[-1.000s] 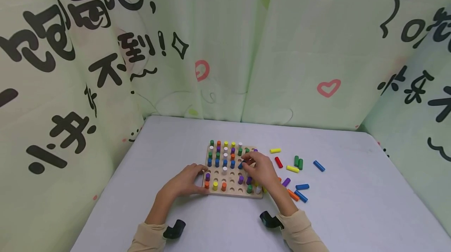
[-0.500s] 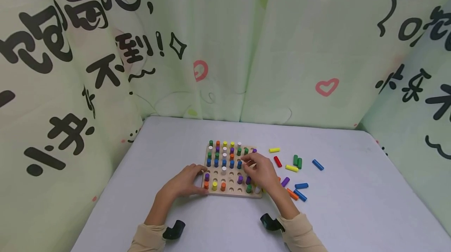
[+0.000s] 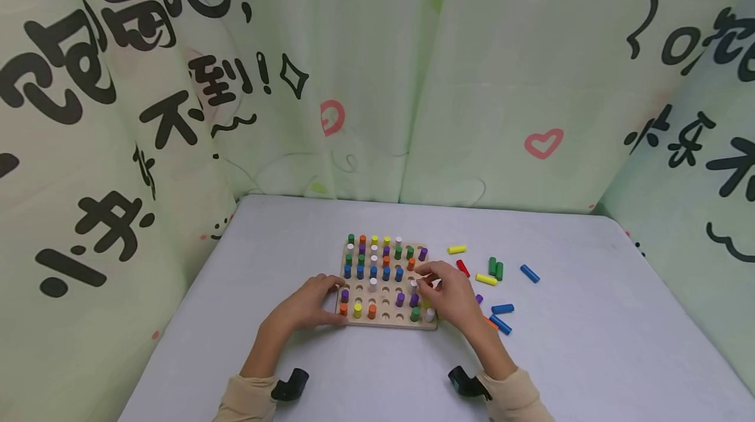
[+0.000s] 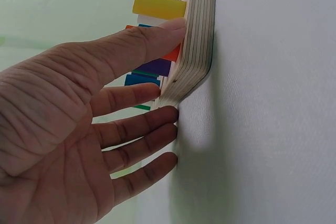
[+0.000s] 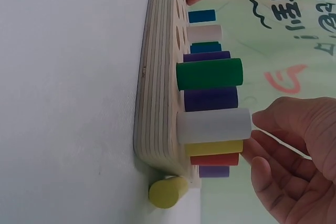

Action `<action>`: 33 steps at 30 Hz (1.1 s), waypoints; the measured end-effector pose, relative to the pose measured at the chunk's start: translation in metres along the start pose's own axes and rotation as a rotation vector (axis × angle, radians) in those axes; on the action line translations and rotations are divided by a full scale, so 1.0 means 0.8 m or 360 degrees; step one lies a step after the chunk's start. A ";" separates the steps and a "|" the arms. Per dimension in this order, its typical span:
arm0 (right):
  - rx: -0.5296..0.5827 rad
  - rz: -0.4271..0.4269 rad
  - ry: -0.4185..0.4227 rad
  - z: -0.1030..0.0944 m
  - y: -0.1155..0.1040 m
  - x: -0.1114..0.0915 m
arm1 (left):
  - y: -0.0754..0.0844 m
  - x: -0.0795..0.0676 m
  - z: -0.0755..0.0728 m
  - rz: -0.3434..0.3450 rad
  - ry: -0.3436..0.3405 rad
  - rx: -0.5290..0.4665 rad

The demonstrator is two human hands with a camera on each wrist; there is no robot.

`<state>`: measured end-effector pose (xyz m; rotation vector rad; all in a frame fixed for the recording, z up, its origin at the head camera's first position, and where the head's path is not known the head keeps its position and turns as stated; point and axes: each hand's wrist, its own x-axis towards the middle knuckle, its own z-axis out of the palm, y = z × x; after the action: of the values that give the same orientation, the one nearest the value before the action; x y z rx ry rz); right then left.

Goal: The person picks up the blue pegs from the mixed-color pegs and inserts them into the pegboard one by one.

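Observation:
A wooden pegboard [image 3: 392, 325] stands on the table, with upright coloured pegs in many of its holes. My left hand [image 3: 309, 301] rests at its near left corner; in the left wrist view the thumb lies on the board's side [image 4: 199, 30] and the other fingers are nearly straight. At the board's right side is my right hand [image 3: 451, 294], thumb and index finger apart close to a white peg [image 3: 413, 286]. The right wrist view shows its fingers behind the tops of a corner white peg [image 5: 215, 125] and a yellow peg [image 5: 228, 148], with nothing visible between them.
Loose pegs lie to the right of the board: yellow [image 3: 457, 249], red [image 3: 463, 268], green [image 3: 492, 266] and several blue, one of them a blue peg [image 3: 529, 273] farther out. Another yellow peg [image 5: 167, 192] lies by the board's corner. A printed curtain [image 3: 377, 81] surrounds the table.
The blue peg that my right hand held tilted now stands upright in the board. The right hand has let go and shifted right and slightly nearer; the left hand stays at the corner.

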<state>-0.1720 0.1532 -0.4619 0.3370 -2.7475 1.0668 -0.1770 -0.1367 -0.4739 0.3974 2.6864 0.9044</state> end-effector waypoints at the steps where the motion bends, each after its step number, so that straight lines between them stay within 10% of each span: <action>1: -0.0007 -0.0007 0.0005 -0.001 0.000 -0.001 | 0.000 0.000 0.000 0.0000 0.0000 -0.0001; 33: -0.0104 0.0094 0.0033 -0.039 0.040 -0.025 | 0.000 -0.001 0.000 0.0012 0.0004 0.0018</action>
<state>-0.1589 0.2004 -0.4642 0.2355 -2.7828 0.9861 -0.1764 -0.1365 -0.4738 0.4098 2.6950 0.8931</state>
